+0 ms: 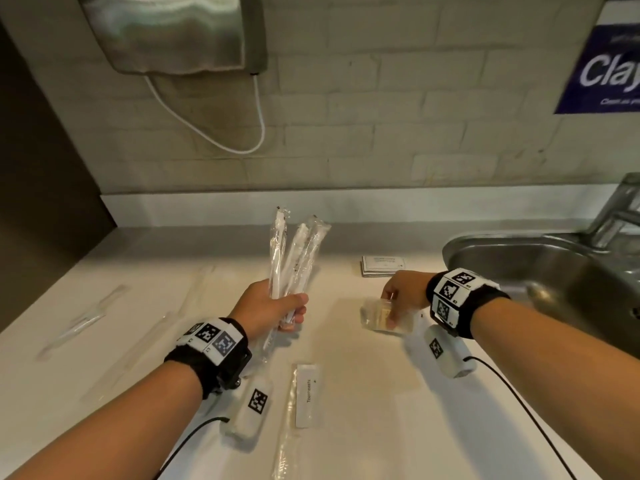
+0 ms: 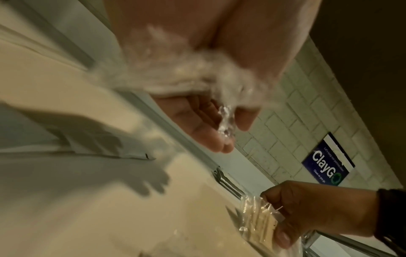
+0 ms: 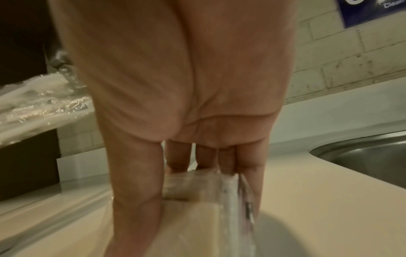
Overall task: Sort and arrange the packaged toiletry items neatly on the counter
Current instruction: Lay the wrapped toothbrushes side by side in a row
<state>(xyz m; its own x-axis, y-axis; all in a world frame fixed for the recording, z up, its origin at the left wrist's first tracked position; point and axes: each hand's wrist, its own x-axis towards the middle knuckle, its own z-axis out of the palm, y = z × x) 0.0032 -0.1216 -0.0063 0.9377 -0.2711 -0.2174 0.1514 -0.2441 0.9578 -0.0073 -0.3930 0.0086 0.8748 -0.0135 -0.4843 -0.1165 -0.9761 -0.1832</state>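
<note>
Left hand (image 1: 268, 308) grips a bundle of wrapped toothbrushes (image 1: 294, 252) upright, left of the sink (image 1: 519, 258). Right hand (image 1: 403, 289) pinches a clear packet (image 1: 379, 318) nearer the sink, on or just above the counter (image 1: 363, 393).

Both bare forearms wear black wristbands (image 1: 211, 355) with white square-code tags and cabled cameras.

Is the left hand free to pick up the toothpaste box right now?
Probably not: the left hand already grips a bundle of wrapped toothbrushes, though the toothpaste box lies uncovered on the counter just below it.
</note>
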